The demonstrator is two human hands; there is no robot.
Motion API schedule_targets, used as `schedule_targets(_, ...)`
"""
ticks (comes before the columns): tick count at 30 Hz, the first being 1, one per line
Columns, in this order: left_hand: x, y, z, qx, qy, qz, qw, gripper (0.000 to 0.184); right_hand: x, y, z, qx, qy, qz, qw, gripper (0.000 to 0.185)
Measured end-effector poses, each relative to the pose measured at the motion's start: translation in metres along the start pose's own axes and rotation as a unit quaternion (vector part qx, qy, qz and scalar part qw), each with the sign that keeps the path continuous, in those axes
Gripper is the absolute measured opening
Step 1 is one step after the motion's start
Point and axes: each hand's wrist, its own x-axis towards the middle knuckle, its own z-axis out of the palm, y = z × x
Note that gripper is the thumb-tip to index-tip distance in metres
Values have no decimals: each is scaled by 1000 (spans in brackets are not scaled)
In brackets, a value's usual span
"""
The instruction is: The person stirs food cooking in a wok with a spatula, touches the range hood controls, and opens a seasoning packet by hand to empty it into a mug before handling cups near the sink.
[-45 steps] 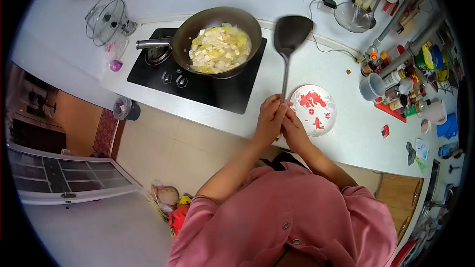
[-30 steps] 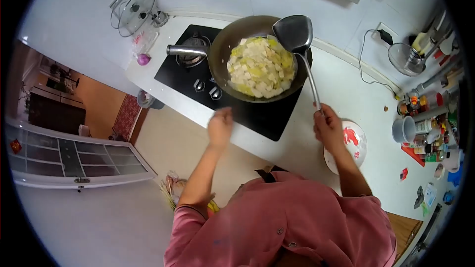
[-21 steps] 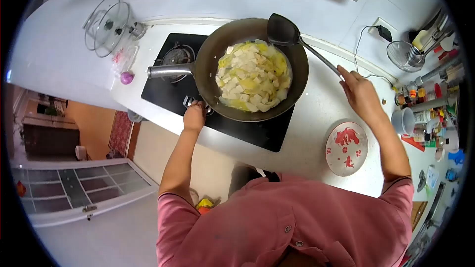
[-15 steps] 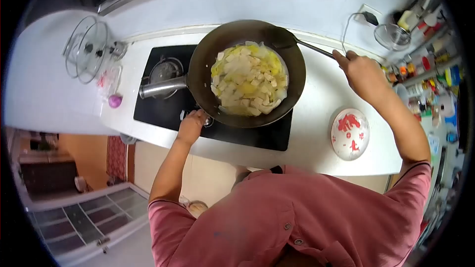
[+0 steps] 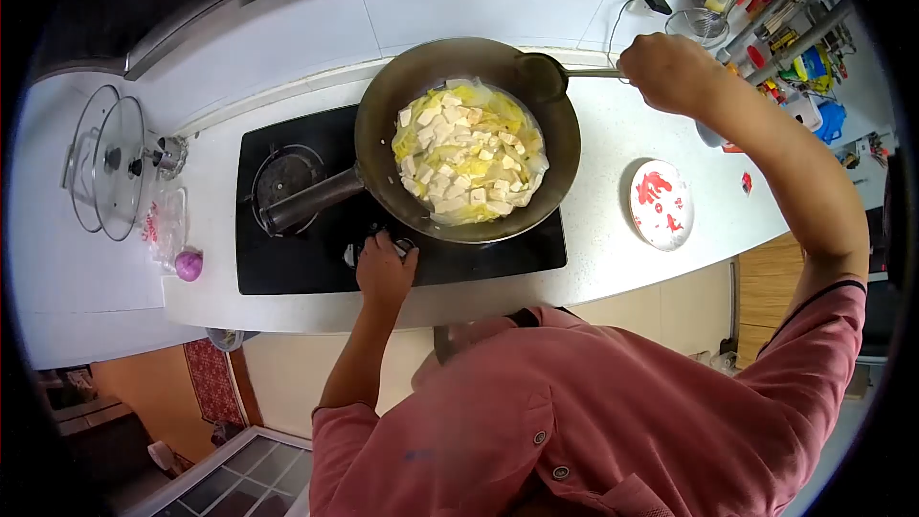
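A large wok (image 5: 560, 148) sits on the black gas stove (image 5: 263, 273), its handle pointing left. In it lie white tofu cubes (image 5: 464, 148) with pale yellow-green cabbage leaves (image 5: 498, 115). My right hand (image 5: 665, 72) is closed round the handle of a ladle (image 5: 543, 78), whose dark bowl rests against the wok's upper right wall, apart from the food. At the stove's front edge, my left hand (image 5: 385, 273) has its fingers closed at a stove knob (image 5: 406, 247), which they partly hide.
To the right, a white plate (image 5: 661, 206) with red designs lies on the counter (image 5: 613, 258). Glass lids (image 5: 120, 168) lean at the left wall near a purple onion (image 5: 189, 265) and a plastic bag (image 5: 168, 225). A wire strainer (image 5: 699, 27) and several utensils are at the back right.
My view has shifted. My right hand has turned over, now knuckles up, and the ladle handle lies flatter. Less steam hangs over the wok. My left hand stays by the knobs.
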Motion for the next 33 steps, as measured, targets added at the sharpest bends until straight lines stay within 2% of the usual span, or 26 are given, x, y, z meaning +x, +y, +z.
schedule_targets(1, -3, 1, -1, 16, -24, -65, 997, 39, 3, -3, -14, 6, -41, 8, 999, 10)
schedule_targets(2, -5, 0, 3, 17, -15, -60, 998, 40, 5, -3, -21, 12, -81, 16, 997, 10)
schedule_targets(3, -6, -2, 6, 21, -5, -54, 998, 42, 7, 0, -15, 13, -46, -9, 999, 10)
schedule_targets(7, -4, -5, 3, 40, 40, 37, 998, 42, 12, 3, -8, 4, -93, 13, 996, 13)
schedule_targets(10, -2, -12, 6, 48, 37, 65, 996, 44, 17, 8, 0, 16, -144, 4, 989, 15)
schedule_targets(12, 0, -9, 3, 79, 20, 47, 996, 47, 24, 15, 13, 24, -170, -20, 985, 16)
schedule_targets(15, 2, -3, 6, 142, 16, 9, 990, 52, 20, 22, 17, 69, -135, -27, 988, 16)
schedule_targets(19, 2, 0, 15, 201, 7, -28, 979, 56, 28, 29, 18, 53, -157, -61, 984, 15)
schedule_targets(21, 1, 3, 10, 200, 13, -28, 979, 56, 35, 30, 16, 30, -160, -89, 983, 14)
schedule_targets(24, 0, 9, -1, 178, 5, -51, 983, 53, 50, 24, 7, -27, -245, -80, 966, 14)
schedule_targets(25, -2, 10, -3, 167, -2, -61, 984, 52, 53, 25, 9, -32, -241, -101, 965, 18)
schedule_targets(28, -9, 5, -9, 78, 16, -76, 994, 45, 56, 25, 23, 134, -317, -51, 937, 20)
schedule_targets(30, -17, -5, -10, 62, 32, -89, 994, 39, 47, 29, 44, 276, -317, -30, 907, 17)
schedule_targets(33, -27, -10, -13, 41, 42, -110, 992, 33, 38, 23, 105, 482, -299, 16, 823, 27)
